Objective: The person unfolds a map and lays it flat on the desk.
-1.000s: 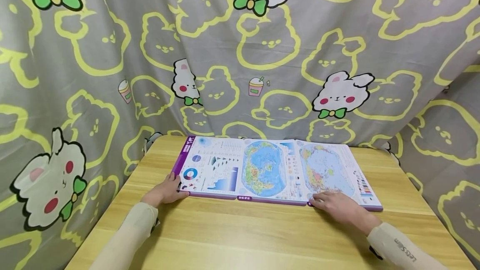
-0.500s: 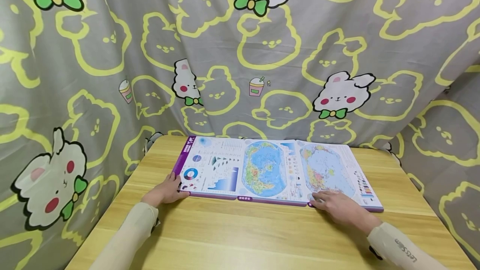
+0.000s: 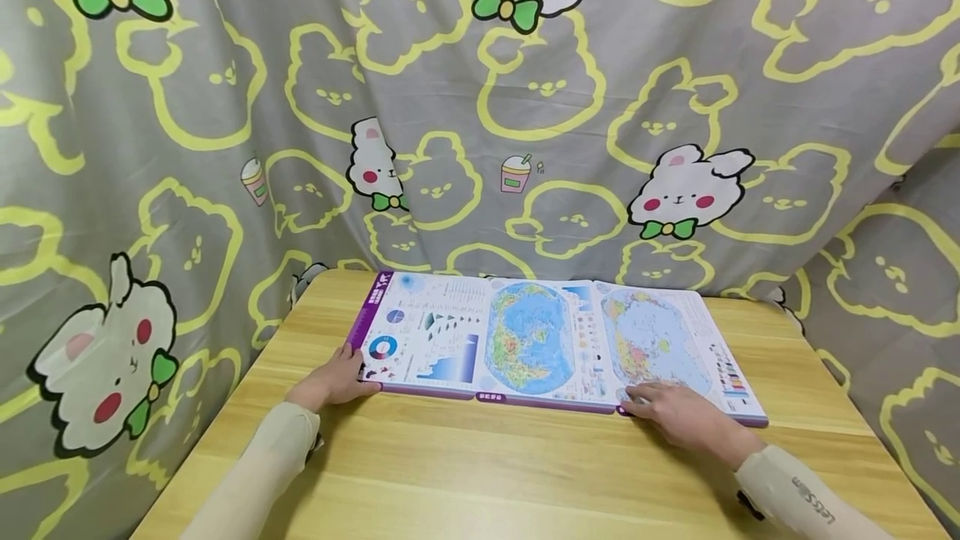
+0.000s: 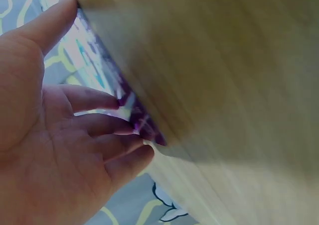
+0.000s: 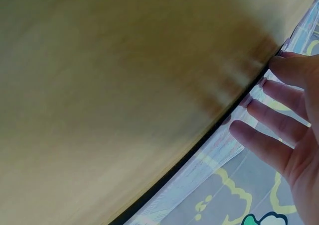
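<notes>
A fold-out world map [image 3: 528, 340] with three panels and a purple edge lies spread flat at the back of the wooden table. The left panel carries charts; the other two carry oval maps. My left hand [image 3: 335, 377] touches its near left corner. In the left wrist view, the fingers of that hand [image 4: 60, 135] reach over the purple corner, while the thumb lies along the near edge. My right hand [image 3: 675, 411] rests on the near edge of the right panel. Its fingers are extended and apart in the right wrist view, touching the map [image 5: 194, 177].
A wooden table [image 3: 465, 473] stretches from the map toward me. Behind and beside it hangs a grey curtain [image 3: 450, 90] printed with yellow outlines and white rabbits. It comes close to the table's far edge.
Both hands stay in place on the map, which lies as before. Only the head view has shifted slightly.
</notes>
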Available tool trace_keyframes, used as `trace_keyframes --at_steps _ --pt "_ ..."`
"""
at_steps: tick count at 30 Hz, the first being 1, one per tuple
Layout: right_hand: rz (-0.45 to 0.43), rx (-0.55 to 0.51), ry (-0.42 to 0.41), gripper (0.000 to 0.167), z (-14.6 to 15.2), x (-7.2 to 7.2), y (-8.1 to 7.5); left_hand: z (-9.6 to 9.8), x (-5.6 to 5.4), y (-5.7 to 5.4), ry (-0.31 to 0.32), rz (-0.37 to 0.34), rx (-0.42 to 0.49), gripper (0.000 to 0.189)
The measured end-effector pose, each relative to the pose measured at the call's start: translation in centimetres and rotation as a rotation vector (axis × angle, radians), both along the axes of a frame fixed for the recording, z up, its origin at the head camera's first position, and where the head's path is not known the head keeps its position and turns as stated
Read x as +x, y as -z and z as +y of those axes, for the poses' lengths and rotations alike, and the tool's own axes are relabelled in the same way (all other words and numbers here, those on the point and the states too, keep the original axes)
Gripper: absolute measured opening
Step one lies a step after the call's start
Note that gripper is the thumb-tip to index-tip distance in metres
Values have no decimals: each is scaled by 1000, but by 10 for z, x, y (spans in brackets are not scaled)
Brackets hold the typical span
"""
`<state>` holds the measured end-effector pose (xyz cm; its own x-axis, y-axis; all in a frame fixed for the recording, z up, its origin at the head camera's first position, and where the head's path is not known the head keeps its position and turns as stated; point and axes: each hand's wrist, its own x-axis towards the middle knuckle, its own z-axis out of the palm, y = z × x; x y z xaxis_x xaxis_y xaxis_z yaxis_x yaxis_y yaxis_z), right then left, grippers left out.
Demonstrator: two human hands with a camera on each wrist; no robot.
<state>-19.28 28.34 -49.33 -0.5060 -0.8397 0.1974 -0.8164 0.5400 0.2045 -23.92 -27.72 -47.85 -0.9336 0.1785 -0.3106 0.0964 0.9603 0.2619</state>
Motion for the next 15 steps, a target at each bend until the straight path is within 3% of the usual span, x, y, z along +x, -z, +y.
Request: trace_keyframes --at_steps 4,8,15 --pt "17 -18 -5 33 0 0 0 8 2 -3 62 47 -33 82" --pt "-21 -84 33 32 -7 3 -2 21 8 -10 122 96 -34 73" --pt "-140 -187 311 35 -33 3 -18 59 13 -29 143 130 -36 69"
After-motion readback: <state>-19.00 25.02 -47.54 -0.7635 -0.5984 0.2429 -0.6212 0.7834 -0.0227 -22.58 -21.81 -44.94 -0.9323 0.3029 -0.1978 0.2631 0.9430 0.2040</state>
